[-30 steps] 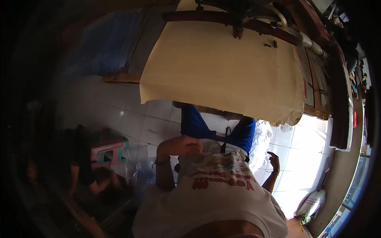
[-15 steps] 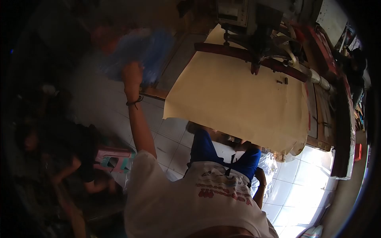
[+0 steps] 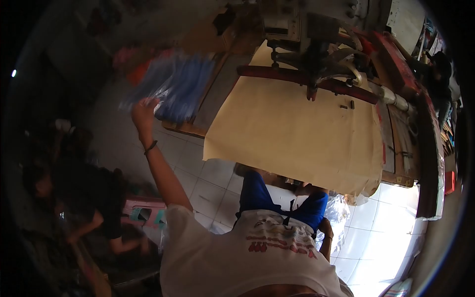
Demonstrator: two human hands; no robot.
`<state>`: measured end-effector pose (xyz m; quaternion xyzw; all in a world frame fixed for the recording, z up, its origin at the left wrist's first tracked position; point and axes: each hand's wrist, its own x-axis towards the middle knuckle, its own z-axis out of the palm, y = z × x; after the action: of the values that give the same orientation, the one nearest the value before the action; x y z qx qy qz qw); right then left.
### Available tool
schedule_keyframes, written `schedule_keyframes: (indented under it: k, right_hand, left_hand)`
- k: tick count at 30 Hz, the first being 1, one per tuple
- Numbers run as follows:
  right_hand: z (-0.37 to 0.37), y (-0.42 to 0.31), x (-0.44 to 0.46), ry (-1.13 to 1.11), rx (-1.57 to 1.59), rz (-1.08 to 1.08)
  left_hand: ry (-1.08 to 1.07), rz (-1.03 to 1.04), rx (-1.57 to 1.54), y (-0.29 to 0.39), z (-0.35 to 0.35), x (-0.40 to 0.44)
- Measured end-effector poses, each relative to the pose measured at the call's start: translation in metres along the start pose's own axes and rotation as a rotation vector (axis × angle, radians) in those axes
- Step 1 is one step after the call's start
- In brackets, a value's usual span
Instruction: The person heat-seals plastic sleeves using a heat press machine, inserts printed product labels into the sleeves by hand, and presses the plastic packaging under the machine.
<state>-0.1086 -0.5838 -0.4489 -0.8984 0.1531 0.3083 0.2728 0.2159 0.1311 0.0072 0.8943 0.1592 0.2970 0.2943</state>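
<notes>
1. A worker in a white shirt and blue bottoms faces a broad tan sheet, spread over a table with its near edge jutting past the tabletop.
2. Left of the sheet, the worker's left hand, a dark band at the wrist, reaches the near edge of blue-tinged plastic. The fingertips meet it, but blur hides how far open the grip is and whether it has hold.
3. The plastic is left of the sheet and apart from it; whether it rests on the table or is lifted cannot be told.
4. The right hand hangs low beside the right thigh, nearer the worker than the sheet. Its fingers are hidden, so its grip cannot be read.
5. Two small dark pieces lie on the sheet toward its far right, just short of a red bar beneath a dark machine.
6. Left of the sheet and nearer the camera, a co-worker in dark clothing bends beside a pink stool.
</notes>
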Motion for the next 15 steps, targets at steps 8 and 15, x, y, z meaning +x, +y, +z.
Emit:
schedule_keyframes:
  k: [8, 15]
  right_hand:
    - [-0.009, -0.015, 0.016, 0.0, -0.049, -0.045]
    - [-0.015, -0.023, 0.021, -0.013, -0.072, -0.061]
  left_hand:
    - [-0.038, 0.017, -0.13, -0.029, -0.026, 0.034]
    - [0.022, 0.045, -0.25, -0.036, -0.026, 0.038]
